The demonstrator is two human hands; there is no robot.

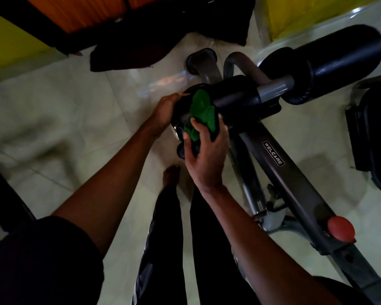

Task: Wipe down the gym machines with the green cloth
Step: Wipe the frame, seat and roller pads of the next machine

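The green cloth [201, 114] is bunched against the end of a black foam roller [233, 95] on a grey gym machine [295, 194] labelled WELCARE. My right hand [207, 155] is closed around the cloth from below and presses it onto the roller's end. On the left side of that same dark roller end, my left hand [165, 111] is cupped around it, fingers curled on its edge. A second, larger black foam roller [339, 60] sits on the same grey crossbar to the right.
A red knob [341, 228] sticks out of the machine's frame at lower right. A black padded part [370, 133] stands at the right edge. Dark cloth [128, 56] lies on the pale tiled floor [53, 111] at the back. My legs and a bare foot [171, 175] are below the hands.
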